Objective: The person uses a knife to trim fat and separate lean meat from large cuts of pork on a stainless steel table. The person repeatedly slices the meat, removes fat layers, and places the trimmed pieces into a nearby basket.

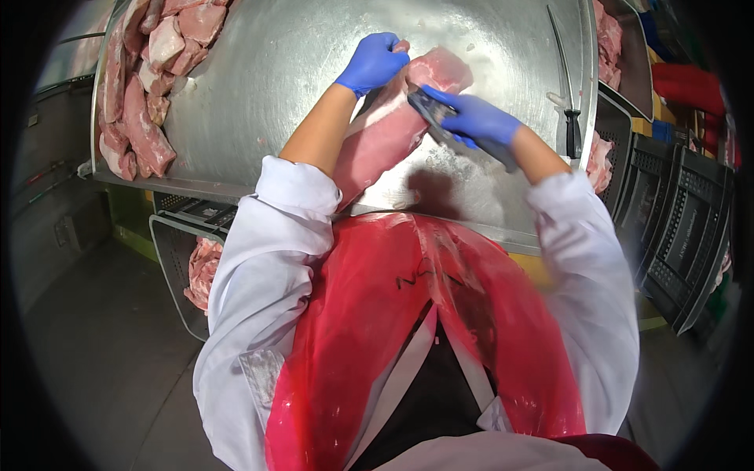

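Note:
A long pink piece of meat [385, 141] lies slantwise on the steel table, its near end by the table's front edge. My left hand [372, 64] wears a blue glove and is closed at the far left end of the meat, gripping a small flap of it. In my right hand [481, 119], also gloved in blue, is a dark grey hand tool [430, 110] with a rounded, curved head. That head rests against the upper right side of the meat. Glove and angle hide the tool's cutting part.
Meat pieces [145, 125] are piled at the left of the steel table [267, 63]. A long sharpening steel [567, 94] with a black handle lies at the right. Crates hold more meat below left [177, 271] and at right [620, 133]. Dark crates [675, 228] stand beyond.

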